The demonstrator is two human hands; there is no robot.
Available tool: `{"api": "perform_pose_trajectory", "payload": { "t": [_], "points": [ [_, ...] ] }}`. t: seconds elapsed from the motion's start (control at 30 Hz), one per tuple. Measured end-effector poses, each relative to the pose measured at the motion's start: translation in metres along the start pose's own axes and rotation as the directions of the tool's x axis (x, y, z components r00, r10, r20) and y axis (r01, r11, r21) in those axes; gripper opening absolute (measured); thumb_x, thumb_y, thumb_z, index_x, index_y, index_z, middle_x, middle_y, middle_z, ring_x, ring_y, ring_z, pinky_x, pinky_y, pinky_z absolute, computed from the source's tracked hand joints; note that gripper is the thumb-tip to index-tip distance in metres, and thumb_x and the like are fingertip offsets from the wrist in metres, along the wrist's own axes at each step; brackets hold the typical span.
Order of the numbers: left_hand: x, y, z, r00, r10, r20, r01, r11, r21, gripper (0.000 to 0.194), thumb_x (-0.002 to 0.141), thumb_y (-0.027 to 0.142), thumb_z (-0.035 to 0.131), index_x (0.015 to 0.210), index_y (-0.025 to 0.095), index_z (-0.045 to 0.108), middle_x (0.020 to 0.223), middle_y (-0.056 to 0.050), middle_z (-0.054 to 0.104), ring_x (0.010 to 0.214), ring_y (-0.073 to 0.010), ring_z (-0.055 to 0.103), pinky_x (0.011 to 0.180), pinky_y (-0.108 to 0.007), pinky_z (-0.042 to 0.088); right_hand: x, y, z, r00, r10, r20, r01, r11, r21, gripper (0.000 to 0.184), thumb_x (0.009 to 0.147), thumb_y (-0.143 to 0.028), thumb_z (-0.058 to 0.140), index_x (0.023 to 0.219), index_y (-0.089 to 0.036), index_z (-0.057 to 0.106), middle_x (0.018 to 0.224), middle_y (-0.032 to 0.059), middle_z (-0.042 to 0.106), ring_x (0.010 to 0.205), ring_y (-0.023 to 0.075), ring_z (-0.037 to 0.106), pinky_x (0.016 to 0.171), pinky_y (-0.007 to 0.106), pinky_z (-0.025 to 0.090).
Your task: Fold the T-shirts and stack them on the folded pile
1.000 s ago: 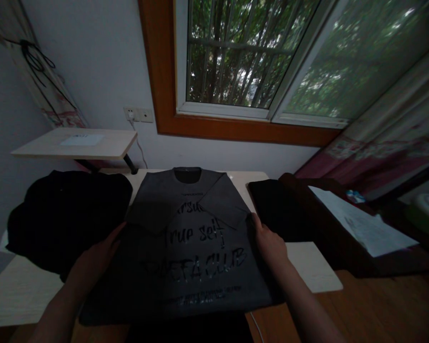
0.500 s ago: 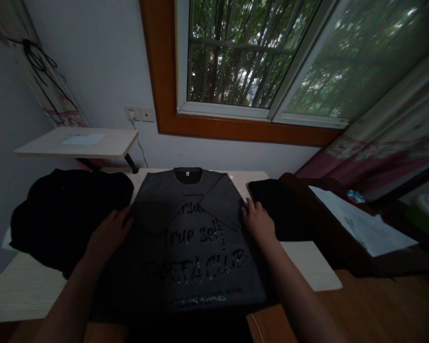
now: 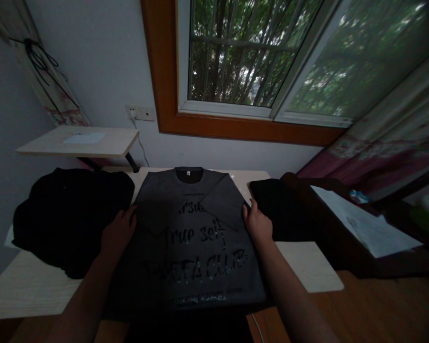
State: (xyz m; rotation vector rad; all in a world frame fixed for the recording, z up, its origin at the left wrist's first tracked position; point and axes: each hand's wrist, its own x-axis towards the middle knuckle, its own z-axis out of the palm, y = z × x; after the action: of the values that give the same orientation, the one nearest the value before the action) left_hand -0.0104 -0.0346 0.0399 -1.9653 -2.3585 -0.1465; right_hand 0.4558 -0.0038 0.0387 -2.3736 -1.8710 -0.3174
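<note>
Right, the shirt (image 3: 196,238) lies face up across the table (image 3: 307,271), collar toward the window (image 3: 243,57), sleeves folded over its front. My left hand (image 3: 119,231) and right hand (image 3: 258,223) touch its two side edges, fingers slightly curled, though I can't tell whether either pinches cloth. Black clothing (image 3: 73,219) lies heaped beside it on the left, and a flat black item (image 3: 286,209) sits on the right.

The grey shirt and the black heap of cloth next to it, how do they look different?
The grey shirt is spread out quite flat, but the black heap is bunched up. The grey shirt has big writing on its front; I can't see any on the black heap. Both are dark cloth on the pale table.
</note>
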Motion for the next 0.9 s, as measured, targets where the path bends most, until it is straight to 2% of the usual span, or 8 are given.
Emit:
{"api": "perform_pose_trajectory", "payload": {
  "t": [0.13,0.27,0.4,0.5,0.6,0.7,0.77,0.9],
  "points": [
    [-0.002,0.0,0.0,0.999,0.018,0.048,-0.016,0.999,-0.047,0.053,0.105,0.041,0.027,0.153,0.027,0.045,0.128,-0.013,0.064,0.097,-0.0252,0.07,0.076,-0.034,0.053,-0.005,0.009,-0.002,1.0,-0.005,-0.012,0.005,1.0,-0.012,0.053,0.108,-0.046,0.033,0.147,-0.012,0.042,0.097,0.0155,0.074,0.074,0.0238,0.073,0.063,0.028,0.045],
    [-0.001,-0.006,0.004,0.99,0.034,0.134,-0.015,0.99,-0.139,0.052,0.104,0.04,0.032,0.152,0.028,0.044,0.131,-0.012,0.065,0.108,-0.0257,0.069,0.084,-0.036,0.054,-0.01,0.016,-0.004,0.999,0.012,0.039,-0.012,1.0,0.009,0.053,0.107,-0.047,0.034,0.146,-0.013,0.044,0.096,0.0156,0.075,0.078,0.0249,0.074,0.067,0.029,0.048],
    [0.01,-0.015,0.005,0.98,0.042,0.195,0.002,0.976,-0.216,0.055,0.102,0.042,0.036,0.155,0.029,0.04,0.136,-0.013,0.066,0.111,-0.0278,0.07,0.092,-0.04,0.053,0.001,0.022,-0.004,0.987,0.04,0.156,-0.06,0.991,0.12,0.051,0.107,-0.051,0.033,0.143,-0.018,0.05,0.103,0.0154,0.076,0.088,0.0282,0.075,0.077,0.035,0.052],
    [0.022,-0.021,0.003,0.964,0.05,0.263,0.029,0.956,-0.291,0.061,0.1,0.047,0.04,0.158,0.03,0.034,0.14,-0.012,0.065,0.112,-0.0301,0.071,0.094,-0.041,0.053,0.017,0.03,-0.003,0.961,0.049,0.273,-0.127,0.953,0.275,0.051,0.104,-0.052,0.042,0.142,-0.02,0.051,0.11,0.0157,0.076,0.099,0.0299,0.074,0.085,0.038,0.053],
    [0.032,-0.029,0.001,0.947,0.087,0.308,0.04,0.922,-0.385,0.068,0.096,0.048,0.047,0.159,0.025,0.034,0.142,-0.012,0.064,0.12,-0.0302,0.068,0.098,-0.04,0.052,0.03,0.037,-0.003,0.926,0.018,0.378,-0.218,0.843,0.492,0.054,0.1,-0.047,0.054,0.145,-0.019,0.05,0.116,0.0159,0.074,0.105,0.0279,0.073,0.09,0.036,0.054],
    [0.038,-0.036,0.001,0.937,0.145,0.318,0.028,0.877,-0.48,0.072,0.091,0.047,0.052,0.157,0.022,0.037,0.144,-0.01,0.063,0.125,-0.0283,0.065,0.105,-0.038,0.05,0.034,0.037,-0.008,0.853,-0.098,0.512,-0.352,0.617,0.704,0.058,0.099,-0.038,0.055,0.15,-0.017,0.041,0.114,0.0143,0.075,0.098,0.0248,0.075,0.084,0.034,0.058],
    [0.04,-0.04,0.002,0.936,0.158,0.315,0.038,0.843,-0.537,0.072,0.09,0.046,0.053,0.156,0.021,0.039,0.145,-0.01,0.062,0.127,-0.0278,0.064,0.108,-0.039,0.048,0.033,0.035,-0.012,0.807,-0.194,0.558,-0.422,0.473,0.774,0.061,0.098,-0.033,0.056,0.153,-0.017,0.035,0.114,0.0135,0.076,0.094,0.0241,0.076,0.08,0.035,0.061],
    [0.039,-0.044,0.007,0.939,0.162,0.304,0.066,0.78,-0.622,0.072,0.088,0.044,0.054,0.156,0.022,0.04,0.147,-0.009,0.061,0.131,-0.0279,0.061,0.111,-0.042,0.046,0.031,0.035,-0.018,0.784,-0.286,0.551,-0.434,0.381,0.816,0.071,0.094,-0.028,0.061,0.157,-0.024,0.031,0.128,0.0121,0.071,0.099,0.0229,0.075,0.085,0.037,0.062]
  ]
}}
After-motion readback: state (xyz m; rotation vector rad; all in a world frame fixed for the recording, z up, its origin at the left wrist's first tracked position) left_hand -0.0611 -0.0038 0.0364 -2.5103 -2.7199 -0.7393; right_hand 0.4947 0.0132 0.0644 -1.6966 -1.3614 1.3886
